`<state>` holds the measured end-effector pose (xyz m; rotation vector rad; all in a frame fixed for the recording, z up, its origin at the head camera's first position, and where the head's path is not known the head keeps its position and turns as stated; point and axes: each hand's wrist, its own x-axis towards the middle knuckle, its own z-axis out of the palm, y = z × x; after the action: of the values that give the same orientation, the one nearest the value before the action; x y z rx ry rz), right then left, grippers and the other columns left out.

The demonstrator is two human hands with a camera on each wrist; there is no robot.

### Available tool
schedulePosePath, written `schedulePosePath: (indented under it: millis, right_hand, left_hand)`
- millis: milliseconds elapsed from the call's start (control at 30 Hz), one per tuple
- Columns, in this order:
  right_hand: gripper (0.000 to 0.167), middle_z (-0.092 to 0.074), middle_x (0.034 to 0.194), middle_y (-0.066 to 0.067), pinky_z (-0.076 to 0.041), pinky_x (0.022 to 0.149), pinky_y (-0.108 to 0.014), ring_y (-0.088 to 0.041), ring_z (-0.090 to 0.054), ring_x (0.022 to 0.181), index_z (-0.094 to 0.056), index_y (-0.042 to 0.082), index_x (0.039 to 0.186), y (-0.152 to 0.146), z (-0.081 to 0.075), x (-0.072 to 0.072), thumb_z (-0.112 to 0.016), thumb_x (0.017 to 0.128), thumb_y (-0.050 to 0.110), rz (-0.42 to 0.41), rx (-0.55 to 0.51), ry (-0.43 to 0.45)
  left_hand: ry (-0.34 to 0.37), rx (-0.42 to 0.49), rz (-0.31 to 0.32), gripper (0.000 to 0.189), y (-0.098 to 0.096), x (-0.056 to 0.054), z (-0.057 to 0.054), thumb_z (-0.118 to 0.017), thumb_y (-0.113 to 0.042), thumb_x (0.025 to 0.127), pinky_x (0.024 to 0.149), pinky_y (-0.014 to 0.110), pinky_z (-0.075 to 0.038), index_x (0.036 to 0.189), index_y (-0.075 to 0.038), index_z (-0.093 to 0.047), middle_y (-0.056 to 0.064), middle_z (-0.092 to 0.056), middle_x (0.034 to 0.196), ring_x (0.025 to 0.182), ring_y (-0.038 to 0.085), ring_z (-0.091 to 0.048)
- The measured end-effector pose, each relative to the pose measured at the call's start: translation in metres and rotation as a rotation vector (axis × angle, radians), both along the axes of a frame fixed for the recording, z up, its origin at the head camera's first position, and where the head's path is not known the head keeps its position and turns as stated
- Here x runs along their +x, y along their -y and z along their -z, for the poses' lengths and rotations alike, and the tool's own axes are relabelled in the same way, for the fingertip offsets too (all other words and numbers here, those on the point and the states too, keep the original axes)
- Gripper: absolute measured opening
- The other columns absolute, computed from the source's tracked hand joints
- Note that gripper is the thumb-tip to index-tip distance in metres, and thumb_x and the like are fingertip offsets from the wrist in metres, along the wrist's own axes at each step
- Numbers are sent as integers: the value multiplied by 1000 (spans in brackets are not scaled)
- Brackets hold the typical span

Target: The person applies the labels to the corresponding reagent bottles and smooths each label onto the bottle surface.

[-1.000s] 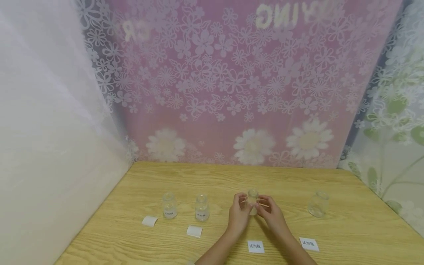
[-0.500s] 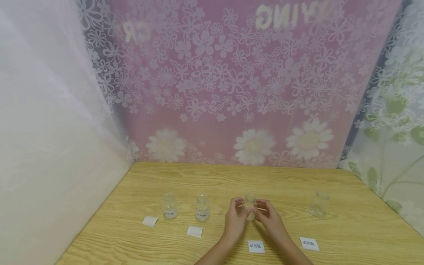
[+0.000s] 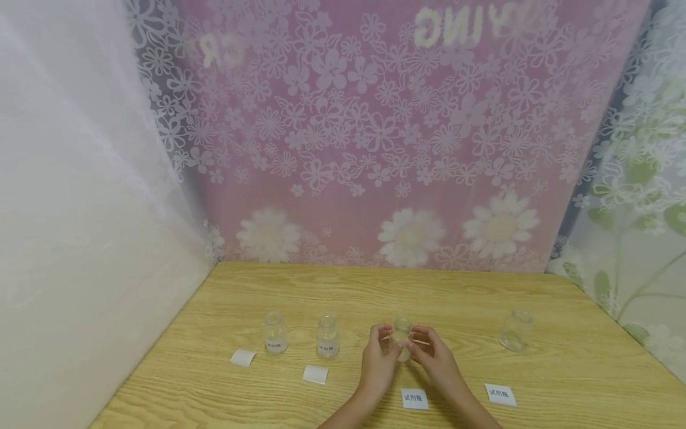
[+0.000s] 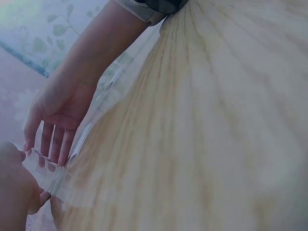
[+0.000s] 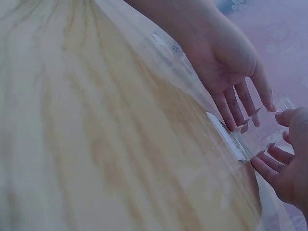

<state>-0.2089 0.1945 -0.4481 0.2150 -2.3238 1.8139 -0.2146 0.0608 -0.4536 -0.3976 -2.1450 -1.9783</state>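
Observation:
A clear glass bottle with a narrow neck [image 3: 403, 325] is held between both hands near the middle of the table. My left hand [image 3: 377, 368] grips its left side and my right hand [image 3: 438, 364] its right, thumbs at the front and fingers curling round behind. Seen from the left wrist, the bottle [image 4: 41, 166] spans the gap between the two hands' fingertips. A white card printed with dark characters [image 3: 415, 398] lies on the table just below the hands. The bottle's lower sides are partly covered by the thumbs.
Two similar bottles, one farther left [image 3: 276, 333] and one nearer [image 3: 327, 337], stand with printed labels on them. Before them lie two blank white paper pieces [image 3: 243, 357]. At right stands an unlabelled glass bottle [image 3: 515, 331], with another printed card [image 3: 501, 394] in front.
Both hands have brought the bottle slightly left and closer to the body, keeping hold of it throughout. The other bottles and the cards have stayed in place.

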Motion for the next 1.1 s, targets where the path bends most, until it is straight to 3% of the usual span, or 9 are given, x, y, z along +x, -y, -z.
schedulePosePath:
  millis: [300,467,567,633,700,833,967,1100]
  right_hand:
    - [39,-52,118,-21,-51,77,-34,-38,-53,105,-47,-2,124,-8,-4,2,-60,90,14,2,25,-6]
    - [35,-58,112,-12,-50,79,-35,-29,-55,103,-52,1,119,-24,-5,8,-61,90,18,-22,159,7]
    - [29,-61,109,-10,-50,78,-35,-27,-58,99,-56,2,113,-36,-1,15,-60,90,20,-121,276,-28]
    - [27,-61,107,-8,-50,79,-34,-23,-58,98,-58,4,111,-43,3,20,-60,91,21,-217,356,-80]
    - [25,-61,107,-3,-49,81,-29,-18,-58,97,-59,8,110,-49,8,24,-61,90,23,-297,431,-161]
    - [24,-58,109,1,-45,83,-22,-12,-53,101,-60,15,109,-55,17,27,-66,86,23,-390,540,-364]
    - [22,-55,113,0,-46,81,-22,-12,-50,102,-61,19,106,-55,21,28,-67,85,23,-410,576,-444]
    - [19,-55,111,3,-47,81,-24,-13,-51,100,-62,24,101,-53,23,28,-68,84,26,-373,620,-486]
  left_hand:
    - [8,-23,11,39,3,0,0,-60,-15,90,88,43,-44,122,0,-44,19,-49,123,111,37,-48]
    - [20,-77,-35,44,9,1,0,-62,-23,89,89,43,-43,121,0,-45,11,-49,120,109,32,-48]
    - [15,-140,-36,34,16,6,0,-64,-21,87,81,33,-46,113,-3,-51,2,-52,107,99,22,-50]
    - [-10,-214,15,25,23,11,1,-65,-18,86,74,26,-46,105,-6,-55,-3,-51,97,90,15,-50]
    - [-47,-300,108,18,29,17,3,-66,-17,85,69,21,-44,100,-9,-59,-8,-50,91,83,8,-48]
    - [-188,-558,254,25,39,26,8,-67,-31,84,65,14,-40,102,-13,-65,-15,-48,89,79,-1,-41]
    - [-356,-794,254,33,42,30,10,-67,-42,81,67,12,-34,105,-19,-68,-17,-48,91,80,-2,-36]
    - [-404,-874,218,28,42,30,11,-69,-40,79,66,11,-31,101,-22,-71,-17,-48,91,79,-2,-35]
